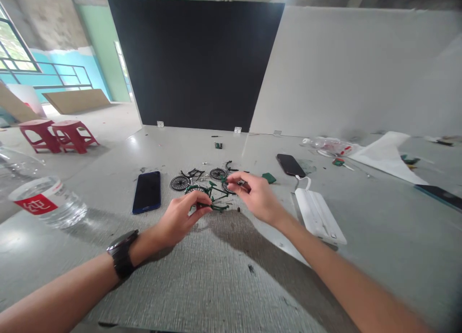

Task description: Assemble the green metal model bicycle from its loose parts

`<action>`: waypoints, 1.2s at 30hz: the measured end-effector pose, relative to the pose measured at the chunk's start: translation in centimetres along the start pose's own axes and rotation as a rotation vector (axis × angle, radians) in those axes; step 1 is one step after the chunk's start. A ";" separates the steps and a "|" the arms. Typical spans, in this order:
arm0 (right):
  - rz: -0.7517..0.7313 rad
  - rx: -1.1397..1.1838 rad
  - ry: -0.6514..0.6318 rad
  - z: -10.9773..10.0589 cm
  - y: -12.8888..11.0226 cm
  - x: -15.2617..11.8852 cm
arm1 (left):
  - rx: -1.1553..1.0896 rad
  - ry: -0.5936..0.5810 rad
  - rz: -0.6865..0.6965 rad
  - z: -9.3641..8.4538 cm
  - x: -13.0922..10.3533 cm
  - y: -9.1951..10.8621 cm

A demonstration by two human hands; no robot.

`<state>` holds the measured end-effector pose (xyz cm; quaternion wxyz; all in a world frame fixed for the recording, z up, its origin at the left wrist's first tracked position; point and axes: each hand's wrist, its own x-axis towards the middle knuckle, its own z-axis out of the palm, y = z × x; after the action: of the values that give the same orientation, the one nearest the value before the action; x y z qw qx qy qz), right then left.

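Note:
A small green model bicycle (218, 194) stands between my hands on the grey table. My right hand (258, 194) is closed in a pinch at its front end, by the handlebar and front wheel. My left hand (182, 210), a black watch on its wrist, is pinched near the rear wheel. From its fingertips a thin dark green bicycle part (220, 208) sticks out; the fingers partly hide it. Just behind lie black model bicycle parts: a wheel (180, 182), another wheel (218, 173) and a thin frame (195, 172).
A blue-edged phone (146, 192) and a water bottle (50, 203) are on the left. To the right are a green piece (269, 178), a black phone (290, 165), a white power bank (319, 215) and a crumpled plastic bottle (330, 145). A black panel (197, 63) rises behind.

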<state>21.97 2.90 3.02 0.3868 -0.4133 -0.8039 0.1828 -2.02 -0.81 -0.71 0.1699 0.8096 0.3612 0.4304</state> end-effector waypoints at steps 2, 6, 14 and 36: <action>0.013 0.040 -0.016 0.5 -0.7 -1.1 | 0.017 0.002 0.014 0.0 -0.1 -0.1; 0.040 0.114 -0.038 1.0 -1.3 -2.2 | 0.032 0.004 0.044 -0.1 -0.1 -0.2; -0.011 0.080 0.014 1.3 -1.3 -2.6 | 0.054 0.035 0.078 -0.1 -0.2 -0.4; -0.070 0.041 0.130 2.0 -1.4 -3.4 | 0.103 0.245 0.084 0.0 -0.2 -0.2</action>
<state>20.95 -0.65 1.01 0.4525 -0.3880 -0.7871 0.1586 -2.23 -0.84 -0.94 0.0647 0.7731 0.3666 0.5135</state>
